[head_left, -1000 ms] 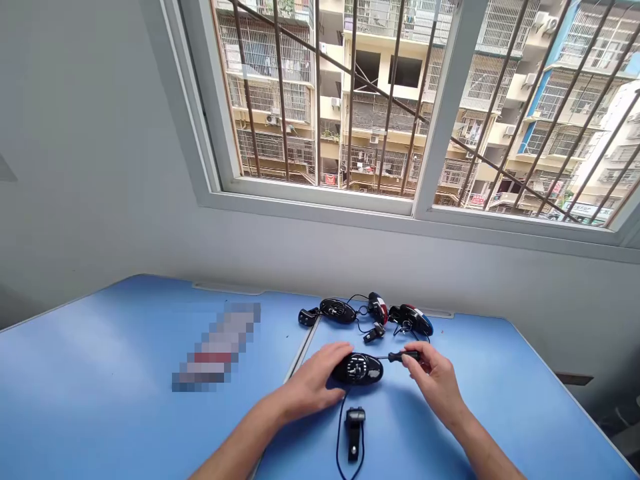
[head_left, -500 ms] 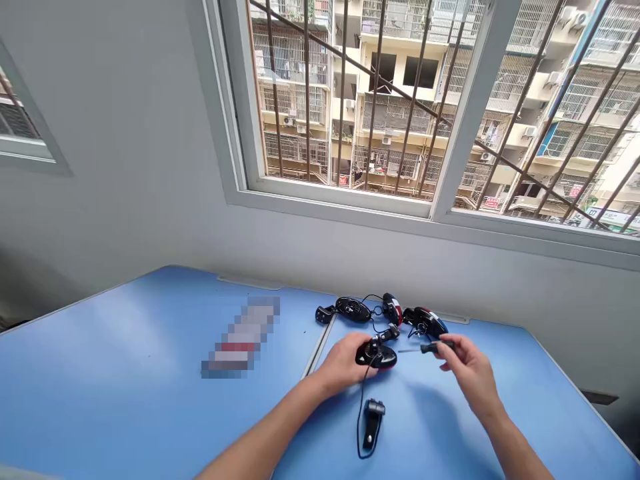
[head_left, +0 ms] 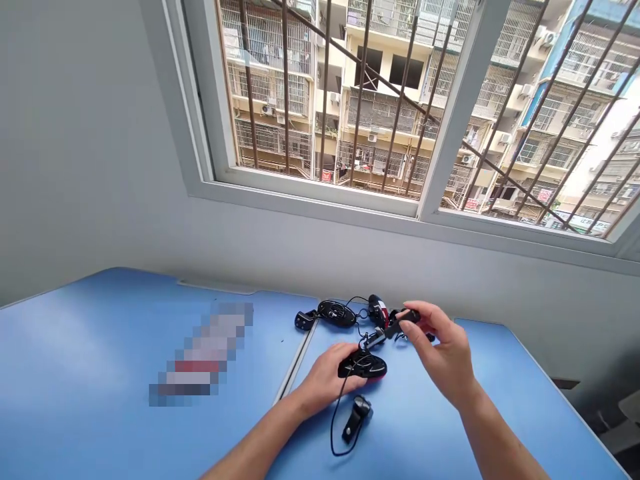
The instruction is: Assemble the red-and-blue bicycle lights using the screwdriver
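Observation:
My left hand [head_left: 333, 377] is closed around the left end of a black oval device [head_left: 364, 366] with a red underside, held on the blue table. A black cable runs from it to a small black clamp-like part [head_left: 357, 419] lying nearer to me. My right hand [head_left: 440, 340] pinches a dark-handled screwdriver [head_left: 409, 321], pointing down-left at a bracket piece [head_left: 376, 338] just above the device. Whether its tip touches is too small to tell.
Behind my hands lie another black oval device [head_left: 337, 313], a black and red one [head_left: 379, 311] and a small black clamp [head_left: 303, 321], with cables between them. A blurred pixelated item [head_left: 207, 347] lies left on the blue table [head_left: 100, 347]. A barred window stands behind.
My right hand has moved left and slightly up with the screwdriver, now over the bracket piece and tilted. The view has shifted to the right. My left hand still holds the device.

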`<state>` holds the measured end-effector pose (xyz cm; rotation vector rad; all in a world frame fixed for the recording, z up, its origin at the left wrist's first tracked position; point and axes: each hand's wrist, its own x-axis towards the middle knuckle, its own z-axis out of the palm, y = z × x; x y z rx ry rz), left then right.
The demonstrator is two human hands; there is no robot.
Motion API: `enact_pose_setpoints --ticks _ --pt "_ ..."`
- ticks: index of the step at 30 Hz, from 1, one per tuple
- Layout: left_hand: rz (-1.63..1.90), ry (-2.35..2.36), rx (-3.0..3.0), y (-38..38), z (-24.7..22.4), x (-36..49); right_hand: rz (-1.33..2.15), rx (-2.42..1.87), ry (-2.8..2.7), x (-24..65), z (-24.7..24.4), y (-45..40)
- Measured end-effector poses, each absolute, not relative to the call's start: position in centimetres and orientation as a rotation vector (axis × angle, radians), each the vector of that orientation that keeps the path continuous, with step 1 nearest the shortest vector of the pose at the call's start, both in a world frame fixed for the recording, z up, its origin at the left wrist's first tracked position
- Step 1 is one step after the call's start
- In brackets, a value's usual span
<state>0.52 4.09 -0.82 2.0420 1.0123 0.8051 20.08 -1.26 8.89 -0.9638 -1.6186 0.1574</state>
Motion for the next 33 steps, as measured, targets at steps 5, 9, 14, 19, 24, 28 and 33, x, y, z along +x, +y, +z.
enact_pose_setpoints --ticks 5,9,14,19,24,28,33 --pt "0.834 0.983 1.909 4.0 -1.7 0.0 -0.089 -0.791 -1.769 19.8 7.2 -0.9" --pt "0.869 0.954 1.918 3.9 -2.3 -0.3 -0.108 -0.805 -1.832 19.9 7.1 -1.0" --pt "0.894 0.891 2.045 3.6 -2.0 -0.2 -0.121 -0.806 -1.894 19.9 7.0 -1.0" --pt "0.830 0.917 2.079 3.2 -1.1 -0.1 -0.099 -0.808 -1.928 19.8 6.6 -1.0" --pt "0.847 0.884 2.088 3.2 -0.8 -0.1 -0.095 -0.813 -1.938 19.6 6.5 -1.1" --pt "0.912 0.816 2.089 3.3 -1.3 -0.2 -0.087 -0.801 -1.937 19.3 6.5 -1.2" --pt "0.965 0.769 2.023 3.4 -1.5 -0.1 -0.098 -0.801 -1.932 19.2 6.4 -1.1"
